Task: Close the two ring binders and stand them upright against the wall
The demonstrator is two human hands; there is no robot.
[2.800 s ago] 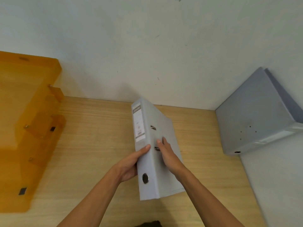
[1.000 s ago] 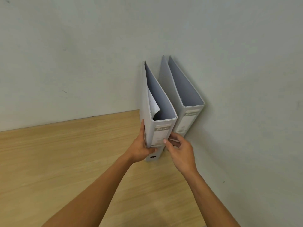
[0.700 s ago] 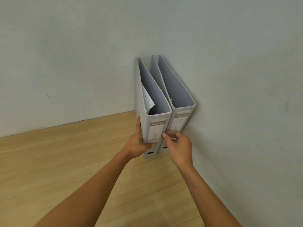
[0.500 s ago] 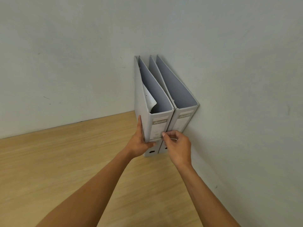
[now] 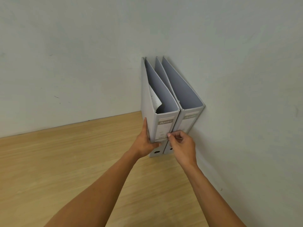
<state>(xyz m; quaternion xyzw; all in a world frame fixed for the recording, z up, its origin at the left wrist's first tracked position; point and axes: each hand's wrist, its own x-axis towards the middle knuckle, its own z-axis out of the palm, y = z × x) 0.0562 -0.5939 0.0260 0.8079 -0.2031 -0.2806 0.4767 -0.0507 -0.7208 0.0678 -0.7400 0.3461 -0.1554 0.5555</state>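
Two grey ring binders stand upright side by side in the corner, spines toward me. The left binder (image 5: 164, 126) has a curled white sheet showing at its top. The right binder (image 5: 188, 122) rests against the side wall (image 5: 246, 95). My left hand (image 5: 146, 142) clasps the left binder's outer cover and lower spine. My right hand (image 5: 182, 145) has its fingers pinched at the left binder's right spine edge, in the seam between the two binders.
The light wooden desk (image 5: 65, 161) stretches to the left and toward me. A pale back wall (image 5: 82, 63) meets the side wall behind the binders.
Earlier the left binder lay tilted on the desk in both hands. Over the last second it has been pushed back and tight beside the right binder; both hands keep their hold.
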